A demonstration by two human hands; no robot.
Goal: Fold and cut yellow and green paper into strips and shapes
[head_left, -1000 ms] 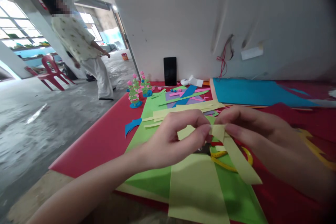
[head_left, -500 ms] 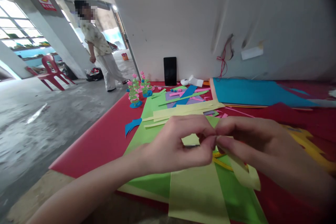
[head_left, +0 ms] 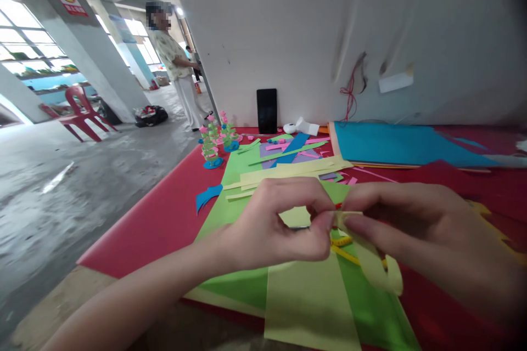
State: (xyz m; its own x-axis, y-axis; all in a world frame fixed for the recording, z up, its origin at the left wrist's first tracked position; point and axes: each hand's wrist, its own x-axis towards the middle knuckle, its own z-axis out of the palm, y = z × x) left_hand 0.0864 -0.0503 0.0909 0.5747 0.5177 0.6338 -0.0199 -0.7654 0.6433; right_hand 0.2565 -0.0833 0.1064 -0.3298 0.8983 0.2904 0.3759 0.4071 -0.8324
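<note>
Between both hands is a pale yellow paper strip (head_left: 370, 260), its loose end hanging in a curl below my right fingers. My left hand (head_left: 284, 225) pinches the strip's near end between thumb and forefinger. With thumb and forefinger, my right hand (head_left: 407, 230) grips it just beside that spot. Beneath the hands lie a wide pale yellow paper sheet (head_left: 308, 301) and green paper (head_left: 230, 214). A yellow measuring tape (head_left: 346, 255) shows partly behind the strip, and the fingertips hide some of what lies beyond.
Small paper trees (head_left: 211, 148) stand at the table's left edge. A dark phone (head_left: 267, 111) leans on the white panel. Blue sheets (head_left: 395, 142) lie at the back right, with cut strips (head_left: 292, 151) scattered centrally. A person (head_left: 177, 66) stands beyond the panel's left end.
My fingertips have drawn slightly apart, showing more of the strip between them, and its curled end has swung a little left. The person in the background has moved right, towards the panel.
</note>
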